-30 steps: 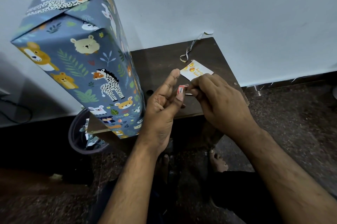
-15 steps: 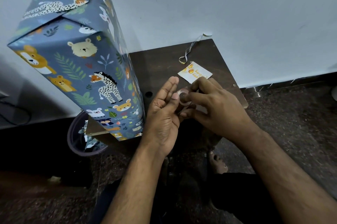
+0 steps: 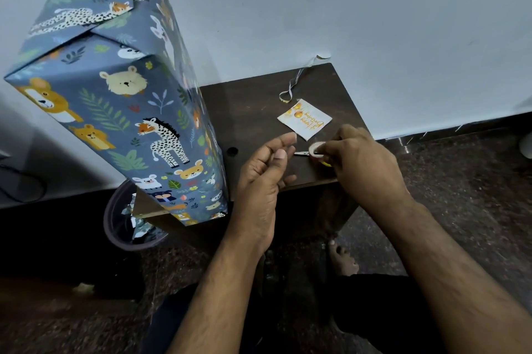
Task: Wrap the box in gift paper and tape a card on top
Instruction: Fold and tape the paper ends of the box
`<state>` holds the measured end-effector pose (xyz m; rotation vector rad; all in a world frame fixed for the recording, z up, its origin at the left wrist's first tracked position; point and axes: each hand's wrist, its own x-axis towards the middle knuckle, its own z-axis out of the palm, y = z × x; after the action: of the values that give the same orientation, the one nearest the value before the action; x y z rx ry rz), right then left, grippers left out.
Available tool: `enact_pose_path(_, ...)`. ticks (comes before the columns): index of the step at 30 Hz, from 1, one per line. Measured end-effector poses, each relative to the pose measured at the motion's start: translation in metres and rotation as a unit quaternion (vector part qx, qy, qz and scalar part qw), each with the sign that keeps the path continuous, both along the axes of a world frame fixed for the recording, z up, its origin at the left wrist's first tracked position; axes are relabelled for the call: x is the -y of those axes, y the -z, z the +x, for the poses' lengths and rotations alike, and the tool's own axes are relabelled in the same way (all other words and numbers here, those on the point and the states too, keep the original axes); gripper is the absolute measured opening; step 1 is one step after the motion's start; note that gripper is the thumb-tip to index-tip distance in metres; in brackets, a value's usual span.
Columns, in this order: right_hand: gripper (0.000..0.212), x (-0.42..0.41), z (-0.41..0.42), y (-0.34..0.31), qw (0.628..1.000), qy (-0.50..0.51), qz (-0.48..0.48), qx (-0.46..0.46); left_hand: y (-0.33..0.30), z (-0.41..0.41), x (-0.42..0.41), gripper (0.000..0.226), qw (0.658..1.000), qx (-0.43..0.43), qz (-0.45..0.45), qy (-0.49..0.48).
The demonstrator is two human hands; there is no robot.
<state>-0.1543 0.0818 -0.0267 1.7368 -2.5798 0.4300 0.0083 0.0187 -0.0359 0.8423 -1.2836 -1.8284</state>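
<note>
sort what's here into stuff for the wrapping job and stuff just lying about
For the job:
wrapped box
birthday card
tape roll in the right hand
scissors

Lying about:
ribbon strip
bin of paper scraps

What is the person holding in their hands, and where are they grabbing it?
The right hand grips a small tape roll, fingers round its rim. The left hand holds nothing visible.

tall wrapped box (image 3: 121, 111) blocks the table's (image 3: 247, 111) left; middle lies bare.
</note>
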Motion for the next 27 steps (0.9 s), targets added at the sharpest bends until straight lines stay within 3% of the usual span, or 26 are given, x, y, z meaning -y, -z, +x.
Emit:
enact_pose_path(3,0.022,0.003,0.008,-0.003,0.991,-0.002,-0.094,0.093,-0.002,0.0,-0.001,0.025,1.0,0.005,-0.01,-0.003)
enact_pose_path(5,0.019,0.006,0.015,-0.005,0.958,0.013,-0.172,0.231,-0.003,0.001,-0.001,0.028,1.0,0.004,-0.014,-0.001)
enact_pose_path(7,0.03,0.009,0.021,-0.008,0.915,0.023,-0.189,0.356,-0.003,0.001,-0.001,0.029,1.0,0.003,-0.018,0.004)
enact_pose_path(10,0.028,0.011,0.023,-0.006,0.871,0.023,-0.2,0.448,-0.006,0.001,-0.003,0.026,1.0,-0.012,-0.014,0.021)
enact_pose_path(14,0.008,0.01,0.021,-0.005,0.884,-0.002,-0.203,0.421,-0.014,0.0,-0.005,0.038,0.995,-0.072,0.049,0.045)
enact_pose_path(21,0.01,0.008,0.025,-0.016,0.893,0.009,-0.199,0.404,-0.018,0.004,-0.004,0.055,0.987,-0.099,0.112,0.064)
enact_pose_path(27,0.01,0.008,0.03,-0.036,0.891,0.014,-0.25,0.379,-0.04,0.008,-0.01,0.045,0.974,-0.162,0.128,0.098)
